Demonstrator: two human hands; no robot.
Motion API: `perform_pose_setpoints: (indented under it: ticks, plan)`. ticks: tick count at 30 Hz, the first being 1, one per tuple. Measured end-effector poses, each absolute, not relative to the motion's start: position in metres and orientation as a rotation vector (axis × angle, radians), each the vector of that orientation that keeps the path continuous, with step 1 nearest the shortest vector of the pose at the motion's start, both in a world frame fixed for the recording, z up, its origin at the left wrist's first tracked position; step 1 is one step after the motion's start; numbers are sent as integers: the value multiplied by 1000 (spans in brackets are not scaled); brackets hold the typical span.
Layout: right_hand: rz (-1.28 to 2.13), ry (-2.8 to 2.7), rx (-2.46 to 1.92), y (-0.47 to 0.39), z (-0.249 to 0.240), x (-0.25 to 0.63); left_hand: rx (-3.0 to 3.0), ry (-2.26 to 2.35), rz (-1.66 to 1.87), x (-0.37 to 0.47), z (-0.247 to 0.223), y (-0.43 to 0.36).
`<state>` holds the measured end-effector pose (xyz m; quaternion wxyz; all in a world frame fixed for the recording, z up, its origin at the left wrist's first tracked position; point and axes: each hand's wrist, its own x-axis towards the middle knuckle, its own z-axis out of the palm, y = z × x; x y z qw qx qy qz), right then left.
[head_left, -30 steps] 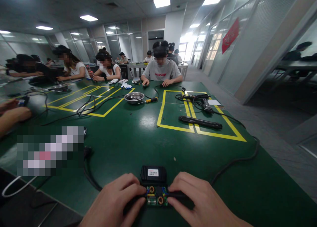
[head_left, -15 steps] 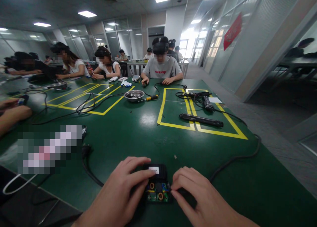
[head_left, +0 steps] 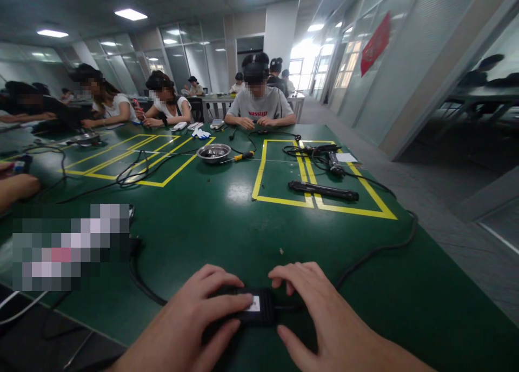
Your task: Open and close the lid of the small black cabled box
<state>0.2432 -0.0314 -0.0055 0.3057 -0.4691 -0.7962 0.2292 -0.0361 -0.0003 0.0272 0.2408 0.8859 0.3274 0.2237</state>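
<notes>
A small black plastic power-adapter case [head_left: 266, 310] with a white label lies on the table in front of me, its circuit board out of sight under the cover. My left hand [head_left: 205, 307] grips the case from the left, index finger on the label and thumb along the near edge. A short length of black cable [head_left: 288, 307] comes out of the case's right end. My right hand [head_left: 324, 307] arches over that cable, thumb and fingers apart, holding nothing.
Ahead on the green table [head_left: 194, 231] stands a metal bowl [head_left: 213, 153], with a yellow-and-black screwdriver [head_left: 244, 155] beside it. A black bar [head_left: 323, 191] and tangled cables [head_left: 312, 151] lie within yellow tape. A blurred-out item [head_left: 73, 247] sits left. A person [head_left: 259, 99] works opposite.
The cover has swung down over the exposed circuit board, so the case now looks closed. My right hand has let go at the board's right side and its fingers have spread.
</notes>
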Motion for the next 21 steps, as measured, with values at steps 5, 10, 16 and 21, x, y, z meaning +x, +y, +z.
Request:
perform_pose_setpoints:
  ticks: [5,10,16,21]
  plan:
    - [704,-2232,-1315,-26,-2,241,2422,885,472,-36,20,-2]
    - [710,-2245,-1318,-23,-1,240,2336,922,488,-39,10,0]
    - [722,-2231,-1331,-22,-5,241,2328,926,533,-39,9,0]
    - [731,-2206,-1317,-25,-5,240,2327,884,658,-39,11,-2]
